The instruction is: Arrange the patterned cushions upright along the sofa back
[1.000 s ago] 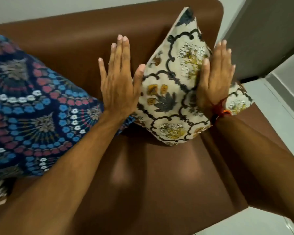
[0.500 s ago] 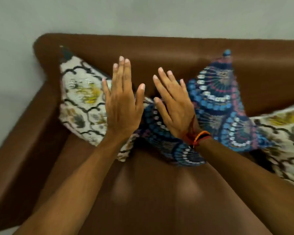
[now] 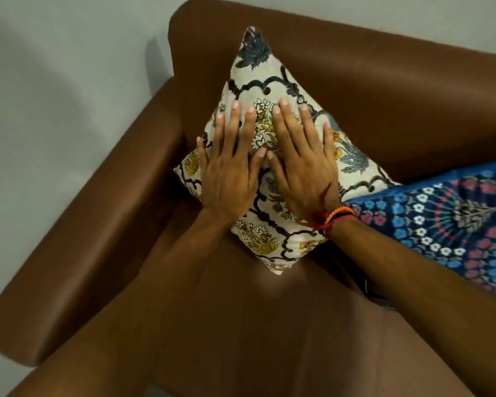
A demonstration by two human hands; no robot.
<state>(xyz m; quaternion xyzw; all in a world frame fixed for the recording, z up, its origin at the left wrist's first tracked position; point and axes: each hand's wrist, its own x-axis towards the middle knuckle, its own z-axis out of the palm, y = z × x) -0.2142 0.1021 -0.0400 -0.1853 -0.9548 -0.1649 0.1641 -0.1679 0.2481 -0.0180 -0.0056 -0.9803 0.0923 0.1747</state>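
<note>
A cream cushion with black scrolls and yellow and grey flowers stands on one corner against the brown sofa back, in the left corner of the sofa. My left hand and my right hand lie flat on its front face, side by side, fingers spread, holding nothing. A dark blue cushion with blue, pink and white flower rings leans at the right, touching the cream cushion's right edge. My right forearm covers part of it.
The sofa's left armrest runs from the back corner toward the lower left. A pale wall stands behind and beside the sofa. The brown seat spreads below the cushions.
The view swung from the sofa's right end to its left corner. Both hands moved from hovering over the cushions to resting flat on the left cream cushion.
</note>
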